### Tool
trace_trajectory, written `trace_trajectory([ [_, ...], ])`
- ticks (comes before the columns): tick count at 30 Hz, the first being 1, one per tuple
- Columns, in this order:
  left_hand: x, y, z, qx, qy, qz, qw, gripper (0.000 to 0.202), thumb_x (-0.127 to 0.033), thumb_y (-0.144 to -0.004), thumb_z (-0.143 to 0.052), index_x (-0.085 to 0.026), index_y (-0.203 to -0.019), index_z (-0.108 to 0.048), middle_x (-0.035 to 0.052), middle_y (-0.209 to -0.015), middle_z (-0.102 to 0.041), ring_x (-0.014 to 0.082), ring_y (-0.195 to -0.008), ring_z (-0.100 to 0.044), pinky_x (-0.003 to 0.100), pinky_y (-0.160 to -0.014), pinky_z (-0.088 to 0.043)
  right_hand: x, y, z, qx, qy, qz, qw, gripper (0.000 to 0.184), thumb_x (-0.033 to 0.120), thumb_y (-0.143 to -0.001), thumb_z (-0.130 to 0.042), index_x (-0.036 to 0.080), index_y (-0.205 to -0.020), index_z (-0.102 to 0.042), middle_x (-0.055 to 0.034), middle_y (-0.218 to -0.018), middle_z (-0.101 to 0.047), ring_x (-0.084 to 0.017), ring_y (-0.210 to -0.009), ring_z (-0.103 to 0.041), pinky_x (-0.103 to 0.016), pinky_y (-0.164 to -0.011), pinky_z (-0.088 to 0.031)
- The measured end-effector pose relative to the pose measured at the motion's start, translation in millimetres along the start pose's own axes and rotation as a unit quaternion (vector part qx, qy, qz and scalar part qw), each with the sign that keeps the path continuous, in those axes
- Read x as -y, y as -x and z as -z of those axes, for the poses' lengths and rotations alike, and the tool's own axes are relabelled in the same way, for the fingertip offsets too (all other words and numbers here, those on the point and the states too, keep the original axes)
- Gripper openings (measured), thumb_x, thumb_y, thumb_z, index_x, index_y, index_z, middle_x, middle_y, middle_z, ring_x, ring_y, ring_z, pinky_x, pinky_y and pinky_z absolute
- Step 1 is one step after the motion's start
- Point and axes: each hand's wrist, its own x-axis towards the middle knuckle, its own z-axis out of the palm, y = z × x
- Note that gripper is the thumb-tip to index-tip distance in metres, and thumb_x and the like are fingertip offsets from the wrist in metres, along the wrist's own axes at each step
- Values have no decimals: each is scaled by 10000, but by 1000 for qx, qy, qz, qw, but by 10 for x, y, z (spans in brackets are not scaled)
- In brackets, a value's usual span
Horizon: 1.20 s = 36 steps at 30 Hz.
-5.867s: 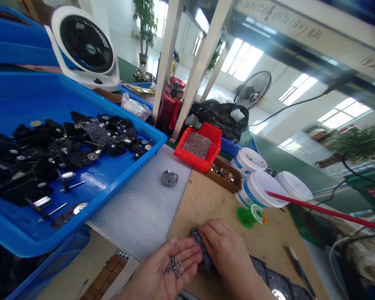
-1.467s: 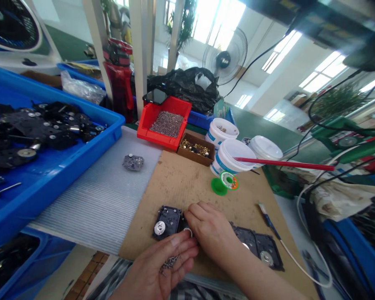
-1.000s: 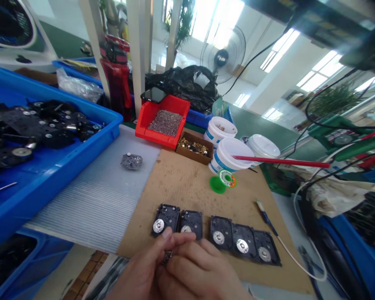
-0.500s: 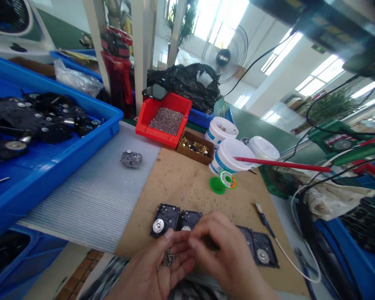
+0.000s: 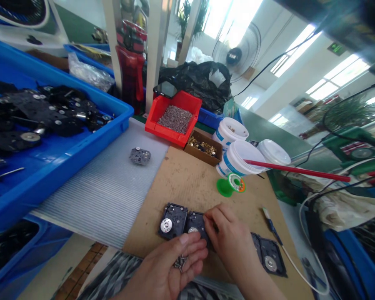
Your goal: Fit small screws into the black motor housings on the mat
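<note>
A row of black plastic mechanism plates [image 5: 174, 220] with round silver hubs lies on the brown board [image 5: 187, 183] near its front edge. My left hand [image 5: 168, 271] is palm up and cupped, holding a small pile of tiny screws [image 5: 180, 262]. My right hand [image 5: 228, 239] rests over the middle of the row, fingertips pinched together on the second plate [image 5: 195, 223]; what they pinch is too small to make out. Two more plates [image 5: 268, 260] show to the right of my wrist.
A large blue tray [image 5: 90, 137] of black parts fills the left. A grey ribbed mat [image 5: 112, 183] holds one small metal part [image 5: 140, 156]. Behind the board: red screw bin [image 5: 175, 118], brown box of brass parts [image 5: 203, 146], white tubs [image 5: 240, 158], green solder spool [image 5: 231, 185], red rod [image 5: 296, 171].
One second ago both hands were together picking at the screws. My right hand has since moved forward onto the second plate, and the view has shifted slightly.
</note>
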Motion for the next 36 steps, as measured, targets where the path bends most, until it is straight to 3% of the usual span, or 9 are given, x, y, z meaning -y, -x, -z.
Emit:
trace_trajectory([
  [4, -21, 17, -34, -9, -2, 1, 1000, 346, -332, -870, -654, -69, -1090, -705, 186, -1169, -718, 297, -1147, -639, 409, -1038, -427, 27, 7, 11, 4, 68, 61, 996, 222, 81, -895, -446, 196, -761, -581, -17, -739, -573, -145, -535, -573, -240, -426, -337],
  [11, -40, 3, -89, -21, -11, 9, 1000, 354, -341, -880, -638, -65, -1090, -708, 179, -1136, -734, 297, -1181, -617, 396, -1046, -423, 14, -51, 23, 48, 90, 56, 993, 167, 45, -823, -586, 181, -730, -613, -20, -745, -589, -147, -525, -582, -225, -407, -359],
  [16, -38, 0, -84, -34, -23, 11, 999, 391, -382, -866, -646, -76, -1101, -709, 174, -1141, -732, 302, -1194, -605, 409, -1066, -402, 7, -1, 135, 12, -48, 24, 999, 125, 80, -855, -577, 143, -905, -674, -60, -852, -652, -180, -706, -665, -251, -610, -532],
  [19, -30, 11, -87, -31, -23, 8, 999, 370, -393, -797, -720, -117, -1043, -744, 138, -1151, -734, 295, -1189, -602, 385, -1022, -437, 130, 166, 207, -25, -119, 63, 991, 210, 176, -930, -521, 154, -1089, -656, -81, -957, -672, -191, -810, -654, -281, -703, -548],
  [22, -3, 46, -97, -37, -30, -2, 999, 325, -347, -729, -781, -164, -997, -765, 88, -1182, -727, 269, -1196, -583, 346, -974, -464, 265, 356, 198, -63, -145, 119, 980, 209, 231, -979, -461, 204, -1013, -665, -35, -869, -694, -185, -729, -622, -289, -639, -514],
  [25, 39, 78, -119, -3, -46, 10, 999, 271, -262, -788, -722, -173, -1041, -754, 74, -1148, -741, 223, -1159, -603, 313, -966, -456, 297, 498, 152, -59, -139, 124, 981, 165, 194, -955, -497, 223, -905, -652, 1, -785, -690, -175, -668, -599, -286, -584, -461],
  [29, 107, 59, -151, 58, -64, 61, 994, 286, -155, -816, -665, -181, -1092, -732, 79, -1110, -749, 186, -1015, -672, 296, -904, -468, 207, 561, 238, 13, -221, 82, 972, 84, 173, -864, -592, 225, -799, -602, 18, -784, -668, -148, -705, -600, -242, -599, -451],
  [33, 173, -12, -188, 46, -75, 56, 995, 296, -141, -804, -676, -164, -1096, -724, 98, -1189, -720, 221, -1107, -647, 330, -980, -443, -55, 446, 463, 56, -336, 31, 940, 127, 165, -866, -591, 212, -749, -584, 32, -739, -630, -114, -699, -590, -208, -628, -449],
  [36, 222, -88, -250, 23, -86, 54, 995, 295, -167, -800, -695, -150, -1093, -723, 109, -1221, -707, 257, -1205, -598, 364, -1055, -402, -384, 305, 493, 36, -219, -13, 975, 139, 141, -900, -556, 192, -778, -600, -9, -769, -619, -155, -748, -589, -258, -667, -461],
])
